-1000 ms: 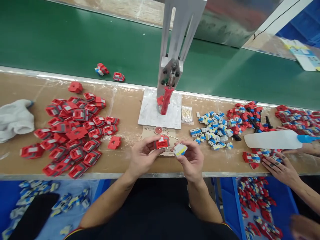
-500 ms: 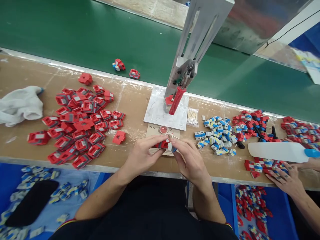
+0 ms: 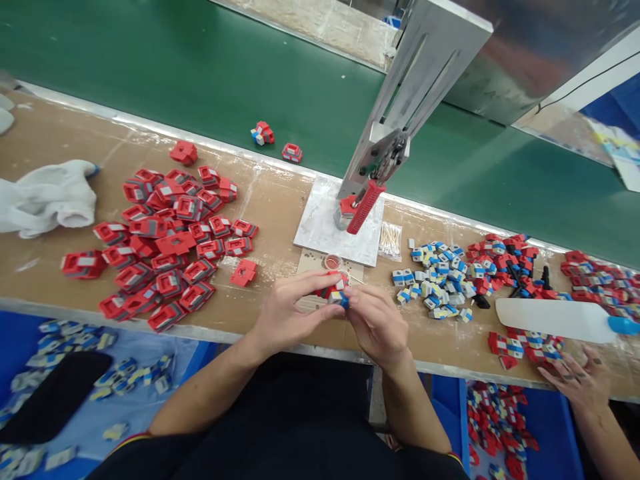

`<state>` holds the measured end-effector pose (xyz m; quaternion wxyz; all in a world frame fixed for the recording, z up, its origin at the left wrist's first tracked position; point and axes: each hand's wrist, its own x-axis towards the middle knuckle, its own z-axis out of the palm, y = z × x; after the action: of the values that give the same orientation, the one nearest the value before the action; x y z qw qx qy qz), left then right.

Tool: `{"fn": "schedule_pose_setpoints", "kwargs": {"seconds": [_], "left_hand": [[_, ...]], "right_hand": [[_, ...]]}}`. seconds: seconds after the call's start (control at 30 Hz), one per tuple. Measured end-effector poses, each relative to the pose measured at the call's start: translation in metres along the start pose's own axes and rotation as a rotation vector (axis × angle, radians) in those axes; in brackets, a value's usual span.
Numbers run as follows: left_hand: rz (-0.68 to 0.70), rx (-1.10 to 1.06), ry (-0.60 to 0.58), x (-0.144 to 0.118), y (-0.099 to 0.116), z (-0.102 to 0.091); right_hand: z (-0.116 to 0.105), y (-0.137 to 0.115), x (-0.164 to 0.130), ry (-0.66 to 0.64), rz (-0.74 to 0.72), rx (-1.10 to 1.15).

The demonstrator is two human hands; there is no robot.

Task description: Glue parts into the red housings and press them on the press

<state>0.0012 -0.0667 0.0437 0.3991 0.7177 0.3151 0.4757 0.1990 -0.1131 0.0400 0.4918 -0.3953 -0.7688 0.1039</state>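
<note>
Red plastic housing (image 3: pixel 334 288) is pinched in the left hand (image 3: pixel 290 310). A blue-and-white insert (image 3: pixel 340 299) is gripped against it by the closed right hand (image 3: pixel 377 323), above the table (image 3: pixel 280 200).

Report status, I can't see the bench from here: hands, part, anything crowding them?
Left hand and right hand both pinching one red part with a blue-white insert. Held above the bench edge. Small red cup just beyond; co-worker's hand apart, far right.

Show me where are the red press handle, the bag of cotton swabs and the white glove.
red press handle (image 3: pixel 365 207), head view, middle of the ribbed grip.
bag of cotton swabs (image 3: pixel 391 239), head view, centre of the bag.
white glove (image 3: pixel 53 197), head view, middle of the crumpled cloth.
</note>
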Motion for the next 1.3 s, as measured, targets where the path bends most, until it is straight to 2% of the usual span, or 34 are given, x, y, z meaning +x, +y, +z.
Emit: {"fn": "schedule_pose_setpoints", "kwargs": {"seconds": [0.1, 0.2, 0.27, 0.37, 0.5, 0.6, 0.67, 0.77, 0.87, 0.93, 1.03, 1.1, 1.17, 1.23, 1.3], "left_hand": [[0.031, -0.137, 0.022, -0.006, -0.003, 0.003], [0.073, -0.208, 0.004, -0.012, -0.003, 0.004], [0.125, -0.203, -0.02, -0.013, -0.002, 0.003], [0.181, -0.182, -0.021, -0.013, -0.001, 0.002], [0.172, -0.21, 0.008, -0.013, -0.004, 0.005], [0.053, -0.332, 0.091, -0.015, -0.01, 0.006], [-0.085, -0.496, 0.198, -0.015, -0.015, -0.001], [-0.276, -0.739, 0.432, -0.012, -0.021, -0.023], [-0.427, -0.876, 0.651, -0.009, -0.024, -0.047], [-0.509, -0.923, 0.756, -0.012, -0.022, -0.059], [-0.533, -0.969, 0.864, -0.021, -0.018, -0.073], [-0.525, -1.003, 0.891, -0.027, -0.015, -0.08], [-0.54, -1.019, 0.868, -0.028, -0.013, -0.084], [-0.564, -0.98, 0.8, -0.026, -0.012, -0.085], [-0.563, -0.91, 0.728, -0.025, -0.012, -0.085]], "right_hand": [[0.005, 0.002, -0.006, 0.064, 0.312, 0.354], [0.004, 0.0, -0.009, -0.022, 0.567, 0.692], [0.003, -0.002, -0.01, -0.046, 0.632, 0.784], [0.005, -0.004, -0.01, -0.001, 0.655, 0.807], [0.014, -0.005, -0.007, 0.018, 0.628, 0.768], [0.011, -0.001, 0.003, -0.04, 0.538, 0.693], [0.0, 0.006, 0.015, -0.012, 0.432, 0.573], [-0.017, 0.023, 0.042, 0.029, 0.305, 0.345], [-0.023, 0.044, 0.067, -0.166, 0.314, 0.193], [-0.025, 0.053, 0.078, -0.283, 0.314, 0.19], [-0.038, 0.054, 0.093, -0.373, 0.218, 0.349], [-0.052, 0.048, 0.114, -0.399, 0.105, 0.506], [-0.064, 0.041, 0.147, -0.329, 0.016, 0.612], [-0.071, 0.039, 0.18, -0.168, 0.003, 0.633], [-0.073, 0.041, 0.198, 0.014, 0.032, 0.578]]}}
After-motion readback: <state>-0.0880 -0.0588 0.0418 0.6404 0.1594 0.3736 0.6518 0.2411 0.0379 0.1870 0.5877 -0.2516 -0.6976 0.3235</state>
